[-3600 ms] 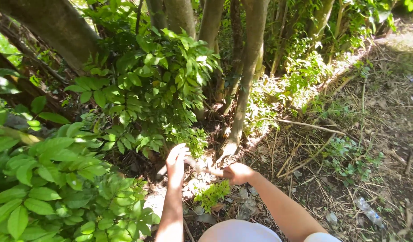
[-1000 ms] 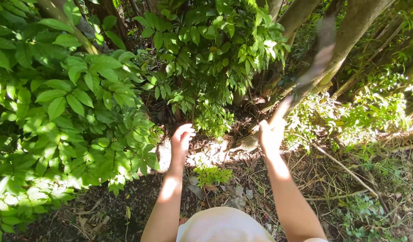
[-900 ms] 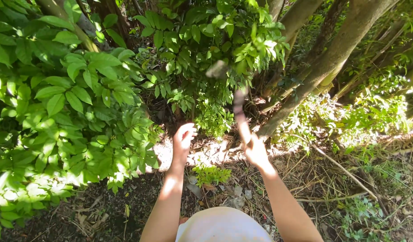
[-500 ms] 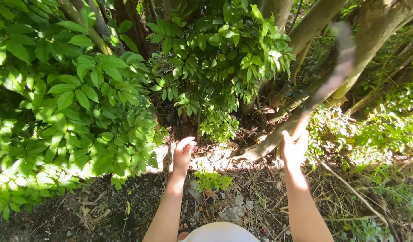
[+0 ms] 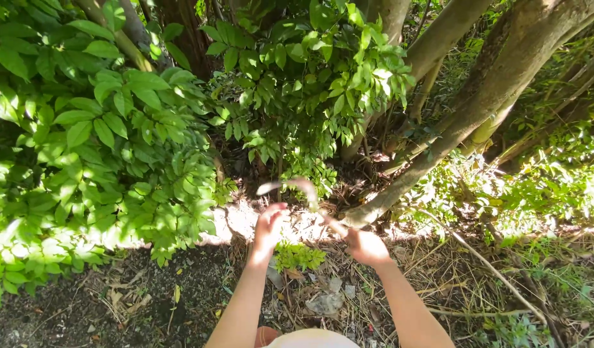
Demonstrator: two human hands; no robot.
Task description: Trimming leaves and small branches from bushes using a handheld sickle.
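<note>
My right hand (image 5: 366, 247) is shut on the handle of a long thin tool (image 5: 296, 189). Its blade is blurred by motion and curves left in front of the base of a small-leaved shrub (image 5: 310, 84). My left hand (image 5: 269, 225) is held up with its fingers extended, holding nothing. It is just below the blurred blade tip and next to a low green seedling (image 5: 298, 256) on the ground between my hands.
A broad-leaved bush (image 5: 104, 148) fills the left side. Slanting tree trunks (image 5: 464, 116) rise at the right, with low weeds (image 5: 555, 187) beyond. Dry twigs and leaf litter (image 5: 451, 283) cover the ground. A pale hat brim (image 5: 310, 338) shows at the bottom edge.
My right hand has swung the tool from high at the right down and leftward to the shrub's base. My left hand stayed near the seedling.
</note>
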